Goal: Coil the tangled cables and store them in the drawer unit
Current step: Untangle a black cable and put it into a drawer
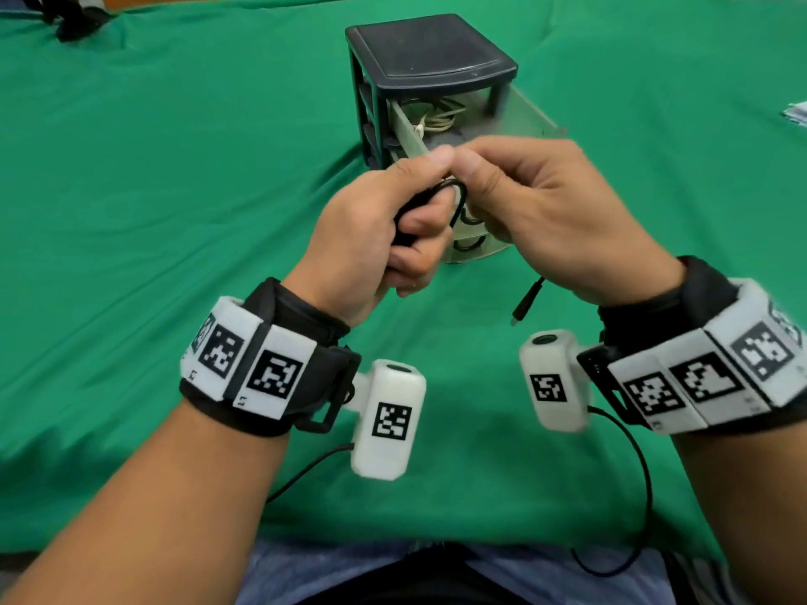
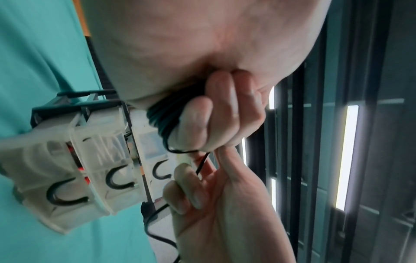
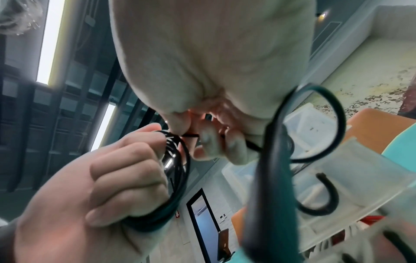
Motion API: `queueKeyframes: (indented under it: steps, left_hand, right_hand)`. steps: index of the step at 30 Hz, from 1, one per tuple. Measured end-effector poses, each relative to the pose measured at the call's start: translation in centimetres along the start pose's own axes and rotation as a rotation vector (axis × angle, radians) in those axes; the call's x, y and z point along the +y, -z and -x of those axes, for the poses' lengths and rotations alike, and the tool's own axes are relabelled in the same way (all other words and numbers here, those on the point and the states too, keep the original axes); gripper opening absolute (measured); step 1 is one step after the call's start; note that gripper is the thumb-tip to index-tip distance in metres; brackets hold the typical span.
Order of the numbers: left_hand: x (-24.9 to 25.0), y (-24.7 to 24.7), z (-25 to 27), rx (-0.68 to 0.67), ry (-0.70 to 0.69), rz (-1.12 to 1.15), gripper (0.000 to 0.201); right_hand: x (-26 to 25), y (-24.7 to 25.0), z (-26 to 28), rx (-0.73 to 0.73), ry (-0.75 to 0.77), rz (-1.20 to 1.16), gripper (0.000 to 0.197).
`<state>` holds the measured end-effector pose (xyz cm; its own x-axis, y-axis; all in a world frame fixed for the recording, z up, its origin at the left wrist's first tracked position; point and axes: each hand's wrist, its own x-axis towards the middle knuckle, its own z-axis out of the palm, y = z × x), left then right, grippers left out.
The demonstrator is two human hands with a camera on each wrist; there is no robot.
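Note:
My left hand [image 1: 415, 231] grips a small coil of black cable [image 1: 459, 193] in its curled fingers, just in front of the drawer unit [image 1: 432, 50]. The right hand [image 1: 476, 181] meets it thumb to thumb and pinches the cable's free strand beside the coil. The strand's plug end [image 1: 526, 303] hangs below the right hand. In the left wrist view the coil [image 2: 161, 117] sits under my fingers [image 2: 198, 117], with the right hand [image 2: 202, 170] below. The right wrist view shows the coil [image 3: 178, 170] and the pinching fingers [image 3: 208, 140]. The top drawer [image 1: 530, 113] is pulled out and holds a white cable [image 1: 436, 120].
Green cloth [image 1: 174, 168] covers the table. The lower drawers [image 2: 67, 186] have black curved handles. A dark bag [image 1: 74, 15] lies at the far left corner and a pale object [image 1: 797, 115] at the right edge. Thin black leads hang from the wrist cameras near my lap.

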<state>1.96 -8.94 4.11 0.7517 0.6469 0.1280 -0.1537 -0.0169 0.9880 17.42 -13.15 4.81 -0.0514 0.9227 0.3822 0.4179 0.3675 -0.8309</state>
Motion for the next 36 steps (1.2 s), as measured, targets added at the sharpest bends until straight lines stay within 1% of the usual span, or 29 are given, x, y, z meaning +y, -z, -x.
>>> queueKeyframes:
  steps: [5, 8, 11, 13, 16, 18, 20, 22, 23, 26, 28, 31, 36]
  left_hand:
    - [0.1, 0.0, 0.2, -0.078, -0.007, 0.218, 0.046]
    - [0.5, 0.2, 0.2, -0.131, -0.019, 0.295, 0.042]
    - [0.7, 0.3, 0.2, -0.155, -0.028, 0.314, 0.041]
    - [0.6, 0.4, 0.1, -0.152, -0.030, 0.305, 0.042]
    - [0.4, 0.4, 0.2, -0.144, -0.037, 0.296, 0.044]
    - [0.4, 0.3, 0.3, -0.136, -0.042, 0.307, 0.044]
    - [0.7, 0.4, 0.4, -0.115, -0.071, 0.336, 0.043]
    - [1.3, 0.6, 0.3, -0.079, -0.133, 0.383, 0.044]
    - [1.7, 0.8, 0.3, -0.053, -0.167, 0.404, 0.045]
    - [3.1, 1.8, 0.3, 0.044, -0.266, 0.437, 0.046]
    - [3.7, 2.3, 0.4, 0.106, -0.319, 0.435, 0.045]
    - [4.0, 2.3, 0.2, 0.195, -0.361, 0.404, 0.044]
    - [2.7, 1.9, -0.6, 0.259, -0.385, 0.353, 0.036]
  right_hand:
    - [-0.6, -1.3, 0.4, -0.050, -0.034, -0.090, 0.026]
    - [-1.1, -1.8, 0.3, -0.025, -0.063, -0.182, 0.030]
    - [-1.0, -1.9, 0.2, 0.009, -0.107, -0.197, 0.045]
    - [-1.0, -1.9, 0.2, -0.001, -0.100, -0.192, 0.049]
    - [-1.3, -2.0, 0.5, -0.034, -0.080, -0.223, 0.046]
    - [-1.1, -2.1, 0.6, -0.028, -0.071, -0.238, 0.042]
    - [-0.6, -2.2, 0.6, 0.009, -0.083, -0.216, 0.040]
    - [0.1, -2.3, 0.7, 0.017, -0.098, -0.163, 0.041]
    - [0.5, -2.3, 0.8, 0.001, -0.116, -0.128, 0.042]
    - [1.3, -2.4, 1.4, -0.106, -0.186, -0.007, 0.045]
    - [1.5, -2.3, 1.8, -0.138, -0.208, 0.055, 0.048]
    - [1.3, -2.1, 1.9, -0.122, -0.212, 0.082, 0.048]
    - [0.3, -2.4, 2.1, -0.243, -0.204, 0.177, 0.043]
